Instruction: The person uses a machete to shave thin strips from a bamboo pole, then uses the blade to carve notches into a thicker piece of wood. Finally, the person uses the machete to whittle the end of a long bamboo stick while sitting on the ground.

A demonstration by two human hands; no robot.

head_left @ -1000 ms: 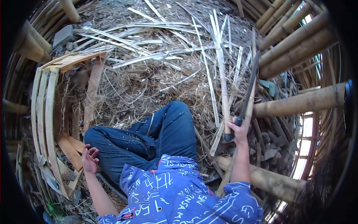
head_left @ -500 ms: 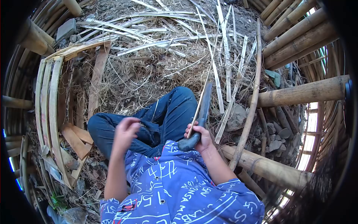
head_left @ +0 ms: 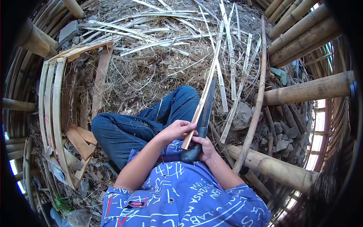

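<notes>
This is a rough bamboo-working shed: thick tan bamboo poles (head_left: 306, 90) ring the dirt floor, pale split bamboo strips (head_left: 151, 43) litter a heap of dry stringy shavings (head_left: 151, 77), and curved bamboo slats (head_left: 51, 98) lie alongside.

Much of the knife (head_left: 204, 113) handle disappears inside the right hand (head_left: 207, 146), and the bamboo strip (head_left: 207, 85) masks part of the blade. The left hand (head_left: 177, 129) hides its own thumb. The person's feet are out of sight. A dark lens border cuts off the bamboo poles (head_left: 306, 90) at right.
</notes>
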